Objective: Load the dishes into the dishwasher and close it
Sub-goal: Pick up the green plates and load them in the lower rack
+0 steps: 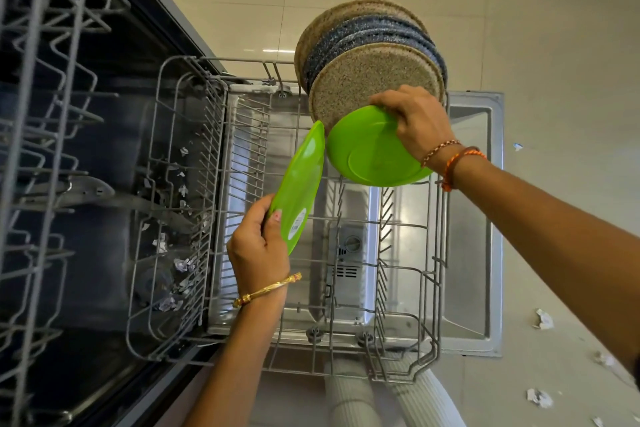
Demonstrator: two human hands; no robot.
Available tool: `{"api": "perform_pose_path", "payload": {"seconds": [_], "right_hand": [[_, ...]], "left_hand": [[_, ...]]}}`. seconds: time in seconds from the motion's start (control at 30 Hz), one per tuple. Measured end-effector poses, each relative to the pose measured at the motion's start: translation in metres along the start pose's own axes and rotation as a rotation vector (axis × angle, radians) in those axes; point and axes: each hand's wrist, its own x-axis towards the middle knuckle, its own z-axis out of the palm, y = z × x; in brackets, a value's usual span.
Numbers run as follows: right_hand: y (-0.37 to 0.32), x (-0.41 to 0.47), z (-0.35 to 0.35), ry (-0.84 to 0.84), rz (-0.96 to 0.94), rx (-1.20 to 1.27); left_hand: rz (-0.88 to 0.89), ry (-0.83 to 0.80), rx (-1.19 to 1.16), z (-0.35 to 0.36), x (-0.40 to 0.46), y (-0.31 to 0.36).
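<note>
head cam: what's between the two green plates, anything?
Nothing. In the head view the left-held green plate and the right-held green plate nearly meet at their rims; only bare rack wire shows beneath.

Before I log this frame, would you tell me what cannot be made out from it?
- Head view: how many speckled plates stand in the lower rack; they overlap.
- Whether the right hand's green plate already sits between tines; plate and hand cover them.
- The sticker's print on the left hand's green plate: too small.
- The upper rack: cut off by the left edge.
</note>
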Motion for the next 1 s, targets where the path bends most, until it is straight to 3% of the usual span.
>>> {"api": "perform_pose_path", "payload": {"seconds": [0.23,0.37,0.53,0.8,1.0], "right_hand": [[-0.017,0.002,-0.009,0.183,0.04,0.173],[-0.022,0.007,-0.008,0.142,-0.008,0.097],[-0.012,0.002,0.001,0.096,0.063,0.064],[-0.01,0.0,-0.008,0.174,0.008,0.141],[-0.014,-0.005,0.012,-0.037,-0.049,-0.023]], "left_hand": [[0.003,-0.003,-0.054,0.003,-0.001,0.003],[0.006,0.007,-0.065,0.003,-0.002,0.004],[0.003,0.007,-0.053,0.006,-0.004,0.002],[-0.019,0.022,-0.055,0.007,-0.008,-0.003],[-0.027,0.02,-0.056,0.008,-0.012,-0.002]]}}
